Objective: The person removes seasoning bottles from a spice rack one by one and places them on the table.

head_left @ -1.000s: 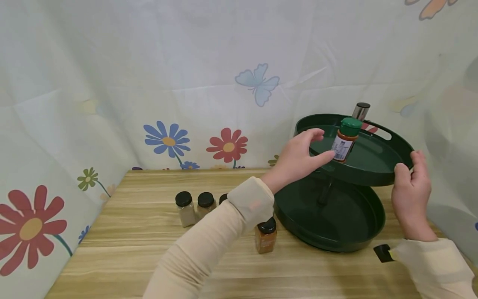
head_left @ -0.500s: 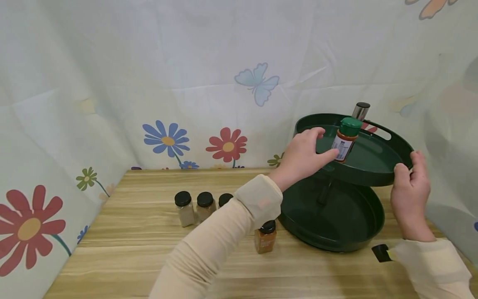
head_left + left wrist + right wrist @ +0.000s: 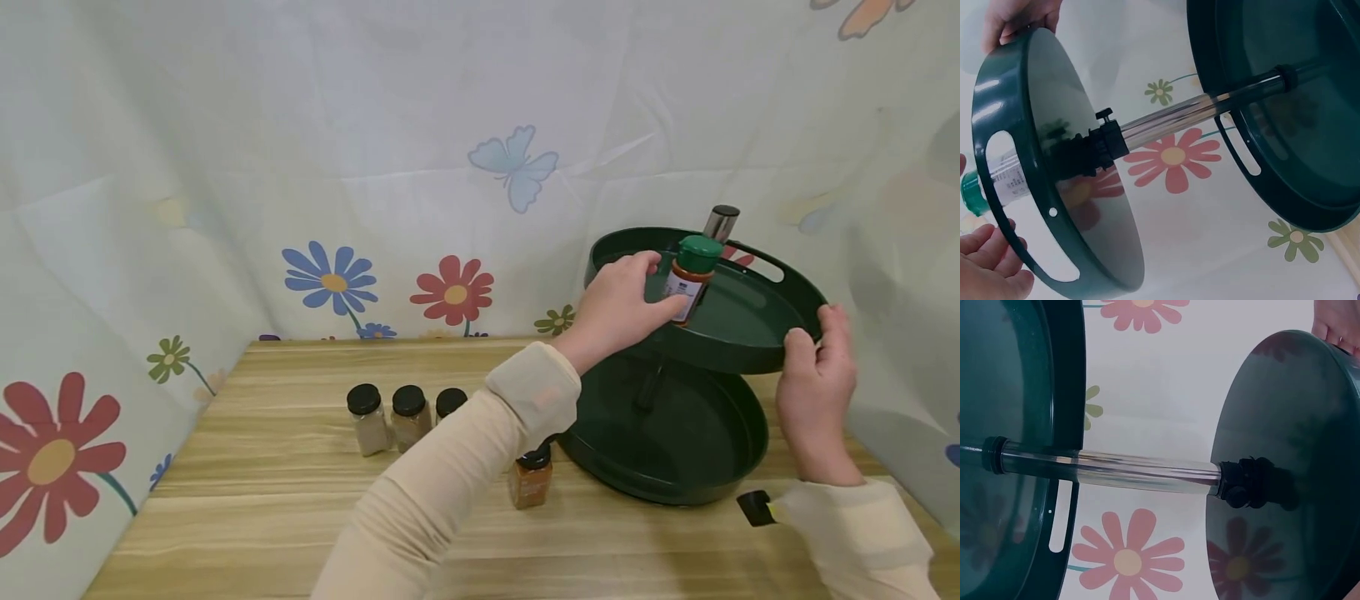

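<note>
My left hand reaches over the near rim of the dark green upper tray, thumb and fingers spread to either side of a spice bottle. The bottle has a green cap, a white label and orange-red contents, and stands in the tray beside the metal pole. The left thumb overlaps its label in the head view. In the left wrist view gaps show between the fingers and the bottle. My right hand grips the tray's right rim, thumb in front.
Below is a wider lower tray, joined to the upper one by the pole. An orange spice jar stands left of it on the wooden table. Several black-lidded jars stand in a row further left, partly behind my left sleeve. A floral curtain hangs behind.
My left hand has moved a little to the right, its thumb now further across the bottle's label. The right hand keeps its grip on the tray rim; bottle and jars stay in place.
</note>
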`<state>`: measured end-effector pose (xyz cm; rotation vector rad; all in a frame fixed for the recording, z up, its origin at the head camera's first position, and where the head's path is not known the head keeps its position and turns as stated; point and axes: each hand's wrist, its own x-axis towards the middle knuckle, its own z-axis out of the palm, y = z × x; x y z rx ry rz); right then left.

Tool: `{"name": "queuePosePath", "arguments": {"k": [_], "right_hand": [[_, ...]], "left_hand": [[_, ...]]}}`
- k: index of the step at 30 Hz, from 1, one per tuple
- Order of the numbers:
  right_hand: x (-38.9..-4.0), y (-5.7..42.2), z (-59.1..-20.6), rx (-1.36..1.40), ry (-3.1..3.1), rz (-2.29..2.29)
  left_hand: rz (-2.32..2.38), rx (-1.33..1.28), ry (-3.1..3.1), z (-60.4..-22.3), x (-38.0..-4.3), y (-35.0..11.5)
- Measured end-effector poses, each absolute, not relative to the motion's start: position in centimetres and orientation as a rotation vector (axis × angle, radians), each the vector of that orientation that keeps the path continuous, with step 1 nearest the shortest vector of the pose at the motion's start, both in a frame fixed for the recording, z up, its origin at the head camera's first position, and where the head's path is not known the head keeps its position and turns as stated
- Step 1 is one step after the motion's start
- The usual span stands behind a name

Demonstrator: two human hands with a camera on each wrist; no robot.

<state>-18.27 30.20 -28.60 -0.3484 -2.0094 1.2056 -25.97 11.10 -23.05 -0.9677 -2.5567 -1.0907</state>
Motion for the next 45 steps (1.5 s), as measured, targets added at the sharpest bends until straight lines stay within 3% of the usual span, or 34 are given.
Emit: {"name": "queuePosePath", "arguments": {"k": [23, 45], "right_hand": [[-18.1, 29.4, -29.0, -0.340, -1.978, 1.228], [-18.0, 29.4, -29.1, -0.308, -1.962, 1.231]], "left_hand": [[-0.814, -0.867, -2.578, -23.1, -26.8, 13.1], [-0.682, -0.578, -2.636, -23.1, -26.3, 15.2]]}}
